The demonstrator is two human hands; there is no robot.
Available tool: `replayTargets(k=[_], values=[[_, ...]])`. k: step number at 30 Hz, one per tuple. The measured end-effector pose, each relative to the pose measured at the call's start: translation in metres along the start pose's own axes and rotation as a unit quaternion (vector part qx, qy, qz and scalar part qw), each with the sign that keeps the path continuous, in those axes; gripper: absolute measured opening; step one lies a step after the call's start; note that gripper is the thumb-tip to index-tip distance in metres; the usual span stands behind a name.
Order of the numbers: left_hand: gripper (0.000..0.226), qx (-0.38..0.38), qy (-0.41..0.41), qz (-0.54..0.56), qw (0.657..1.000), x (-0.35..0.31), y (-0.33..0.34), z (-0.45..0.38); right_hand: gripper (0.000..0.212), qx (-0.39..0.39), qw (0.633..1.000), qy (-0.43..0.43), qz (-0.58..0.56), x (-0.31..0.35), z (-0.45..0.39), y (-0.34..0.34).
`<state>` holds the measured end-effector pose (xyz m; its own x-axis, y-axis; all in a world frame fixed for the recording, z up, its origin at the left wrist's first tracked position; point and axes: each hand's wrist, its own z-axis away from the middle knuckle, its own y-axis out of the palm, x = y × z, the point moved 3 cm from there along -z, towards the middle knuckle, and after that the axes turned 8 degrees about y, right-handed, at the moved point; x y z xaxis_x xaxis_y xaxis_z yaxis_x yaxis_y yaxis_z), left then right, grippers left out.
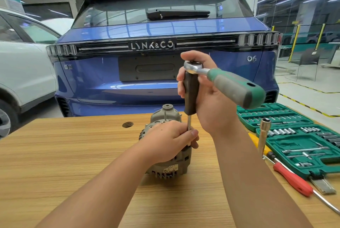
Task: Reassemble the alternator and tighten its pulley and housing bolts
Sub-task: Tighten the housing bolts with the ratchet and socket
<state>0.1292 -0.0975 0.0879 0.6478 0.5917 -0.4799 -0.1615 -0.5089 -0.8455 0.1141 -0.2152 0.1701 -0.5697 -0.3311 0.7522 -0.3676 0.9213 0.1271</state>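
L hand (170,140): fingers and thumb curled round the thin steel shaft (189,124) of the driver, low down near its tip, resting on top of the alternator (168,159). R hand (207,98): raised above it, wrapped round the driver's dark grip (191,93), w/ the ratchet (228,84) head seated on the grip's top end; ratchet's green/grey handle juts out to the right, nothing holding it. Alternator: grey cast housing, lying on the wooden bench (73,154) at centre, vent slots facing the camera, far end w/ a hex nut (167,106) showing; exact bolt under the driver tip hidden by L hand. Bench, right side: red-handled screwdriver (292,180) and a yellow-handled tool (257,141) lying beside an upright long socket (263,135); just behind, open green socket set case (298,139) w/ rows of sockets and bits. Bench, left of centre: round hole (127,124). Beyond bench: rear of blue car (165,43), badge LYNK&CO, "06" at right; white car (24,73) at left.
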Motion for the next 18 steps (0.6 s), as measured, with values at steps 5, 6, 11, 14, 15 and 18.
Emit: replayTargets(k=[5, 6, 11, 14, 15, 18], values=[[0.031, -0.003, -0.001, 0.000, 1.000, 0.000, 0.001, 0.000, 0.031, -0.053, 0.996, 0.051, -0.051, -0.007, 0.002, -0.002], [0.032, -0.003, -0.001, -0.002, 1.000, 0.000, 0.000, 0.000, 0.030, -0.061, 0.996, 0.046, -0.042, -0.008, 0.006, -0.001], [0.031, 0.011, 0.010, -0.016, 1.000, -0.003, 0.000, 0.001, 0.056, -0.227, 0.970, 0.021, 0.080, 0.003, 0.012, 0.003], [0.031, 0.013, 0.024, -0.040, 0.999, -0.003, -0.001, 0.002, 0.022, -0.260, 0.962, 0.074, 0.031, 0.005, 0.013, 0.002], [0.030, 0.014, 0.027, -0.044, 0.999, -0.003, -0.001, 0.001, 0.017, -0.236, 0.965, 0.110, -0.017, 0.005, 0.013, -0.002], [0.027, 0.017, 0.028, -0.048, 0.998, -0.003, -0.001, 0.000, 0.013, -0.132, 0.960, 0.191, -0.158, 0.009, 0.011, -0.012]])
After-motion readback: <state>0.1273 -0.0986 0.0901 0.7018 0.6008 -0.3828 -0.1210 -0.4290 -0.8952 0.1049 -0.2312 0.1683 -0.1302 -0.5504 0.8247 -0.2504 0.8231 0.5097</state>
